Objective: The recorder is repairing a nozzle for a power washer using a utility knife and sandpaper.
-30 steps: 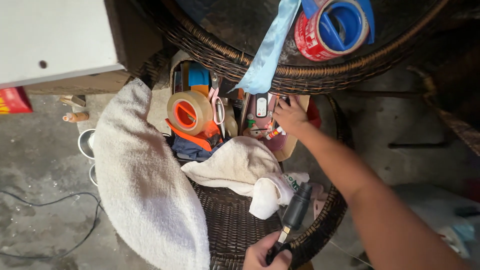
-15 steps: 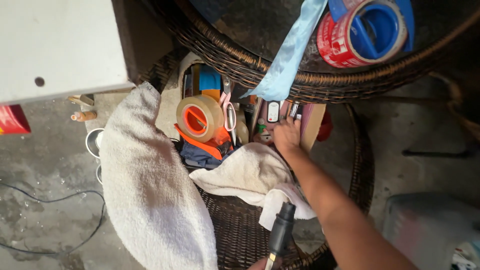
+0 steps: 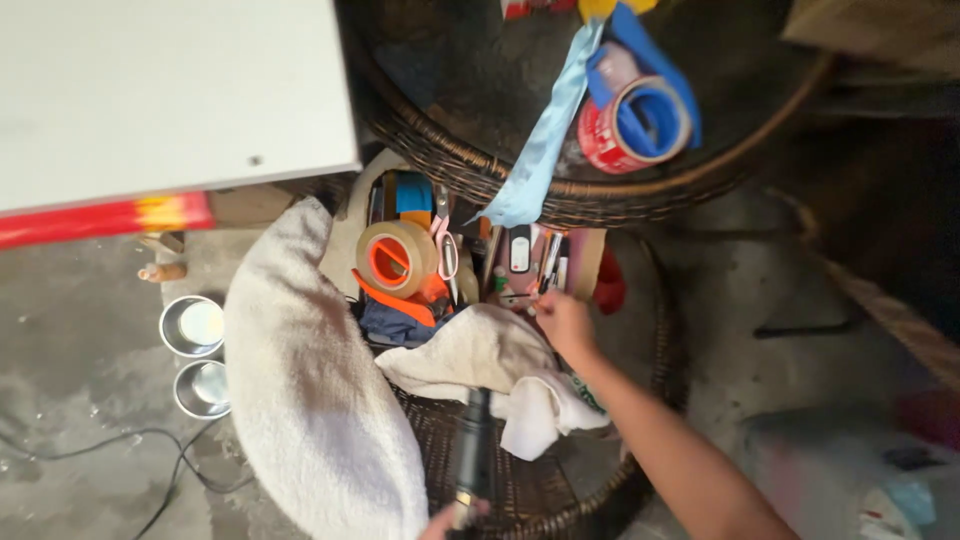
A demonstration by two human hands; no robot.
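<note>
Hands: right (image 3: 563,322) perhaps touching pens (image 3: 549,262).

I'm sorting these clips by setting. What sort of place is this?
Probably a home storage or work corner: bare concrete floor, a wicker basket crammed with tape rolls, scissors and towels, and a loose cable on the ground.

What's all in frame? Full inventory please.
towel: 1, white, draped over wicker chair edge
cloth: 1, cream, on wicker chair
tape dispenser: 1, orange with tan roll, on chair
scissors: 1, pink handles, beside dispenser
tape dispenser on table: 1, blue with red roll
blue strip: 1, hanging off wicker table
metal tins: 2, silver, on floor
black tool: 1, in left hand
left hand: bottom edge, mostly cut off
right hand: at box of small items
</note>
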